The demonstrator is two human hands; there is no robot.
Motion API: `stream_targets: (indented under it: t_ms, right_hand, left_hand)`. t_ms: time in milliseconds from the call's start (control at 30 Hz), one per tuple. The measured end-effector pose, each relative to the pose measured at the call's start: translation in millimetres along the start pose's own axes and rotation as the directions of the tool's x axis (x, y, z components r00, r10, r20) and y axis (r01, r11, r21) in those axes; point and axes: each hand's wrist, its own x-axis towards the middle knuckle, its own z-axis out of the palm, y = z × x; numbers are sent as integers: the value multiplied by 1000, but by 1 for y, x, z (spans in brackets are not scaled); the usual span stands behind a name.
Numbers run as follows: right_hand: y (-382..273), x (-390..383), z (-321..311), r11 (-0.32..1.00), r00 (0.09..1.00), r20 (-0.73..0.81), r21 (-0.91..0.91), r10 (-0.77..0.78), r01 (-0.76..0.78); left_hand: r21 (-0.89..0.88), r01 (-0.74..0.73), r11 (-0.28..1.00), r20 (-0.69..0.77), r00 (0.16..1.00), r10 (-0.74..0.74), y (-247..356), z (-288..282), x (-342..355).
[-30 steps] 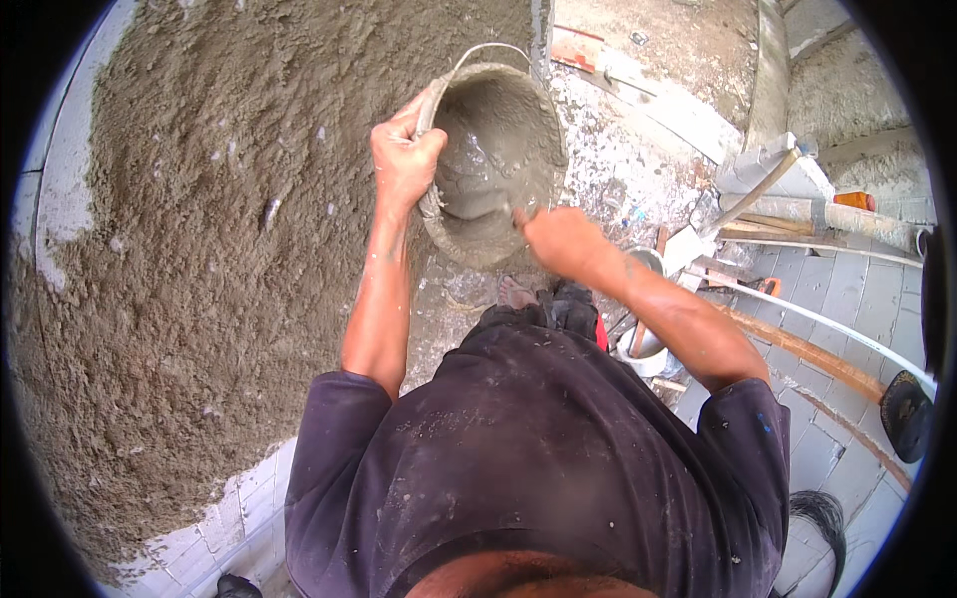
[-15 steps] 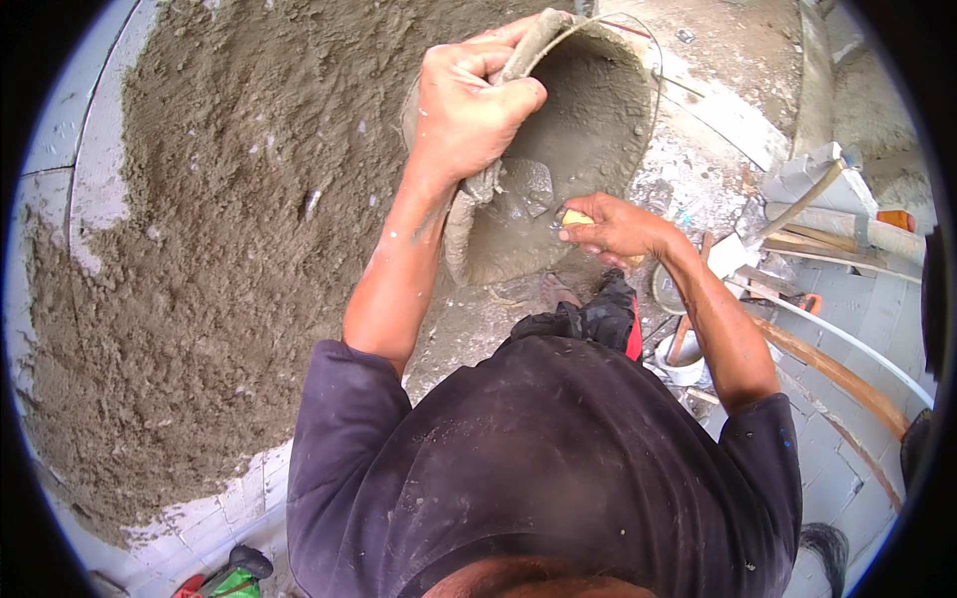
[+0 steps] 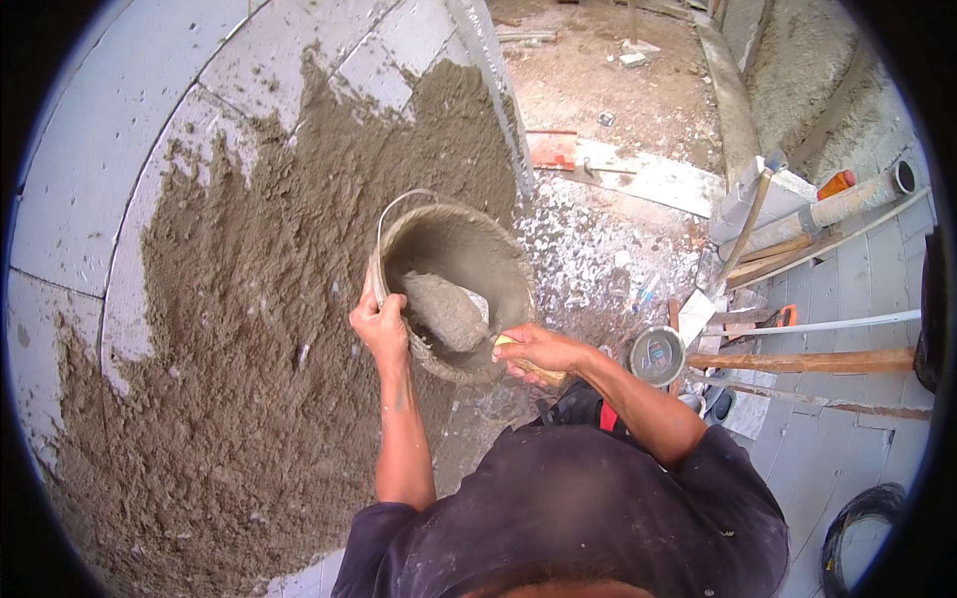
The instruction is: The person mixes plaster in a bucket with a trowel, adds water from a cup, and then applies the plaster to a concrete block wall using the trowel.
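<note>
A mortar-crusted bucket (image 3: pixel 503 261) with a thin wire handle (image 3: pixel 397 202) is in front of me, its opening facing me. My left hand (image 3: pixel 381 331) is closed on its left rim, thumb over the edge. In my right hand (image 3: pixel 543 354) is a trowel, gripped by its yellowish wooden handle (image 3: pixel 546 378) at the bucket's near right rim. The trowel's blade (image 3: pixel 481 303) is inside the bucket, mostly hidden under a heap of wet grey mortar (image 3: pixel 439 309). Behind the bucket and to its left stands a pale block wall (image 3: pixel 85 184), roughly coated with mortar (image 3: pixel 239 399).
A small round tub (image 3: pixel 658 356) stands right of my forearm. Wooden poles (image 3: pixel 807 363), a grey pipe (image 3: pixel 847 211) and a block (image 3: pixel 768 199) lie at the right. Past the bucket are a white board (image 3: pixel 648 184) and debris-strewn ground. A black coil (image 3: pixel 842 538) is at lower right.
The bucket, with my left hand on its rim, has moved left and nearer in the view. The trowel blade now bears a heap of mortar. The view has also shifted, showing more wall and ground.
</note>
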Motion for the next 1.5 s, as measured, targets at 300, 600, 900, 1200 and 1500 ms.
stream_targets:
  t_ms: [300, 600, 900, 1200, 1500]
  right_hand:
    - [-16, -41, -42, 869, 824, -545, 320, -156, 377]
    - [-95, -51, -236, 618, -215, -892, -433, -397, 656]
    - [-170, 206, -384, 859, -582, -781, -442, -227, 258]
    - [-311, 235, -89, 271, 124, -272, -614, -954, 741]
    - [-113, 62, -206, 510, 974, 83, -841, -211, 182]
  left_hand:
    - [-42, 169, 985, -237, 956, -174, -99, 11, -9]
    - [269, 335, 903, -343, 909, -235, -133, 12, -48]
    - [157, 431, 889, -482, 819, -312, -89, 51, -63]
    - [29, 508, 861, -608, 692, -388, -55, 91, -50]
    - [35, 453, 891, -493, 783, -379, -82, 86, -30]
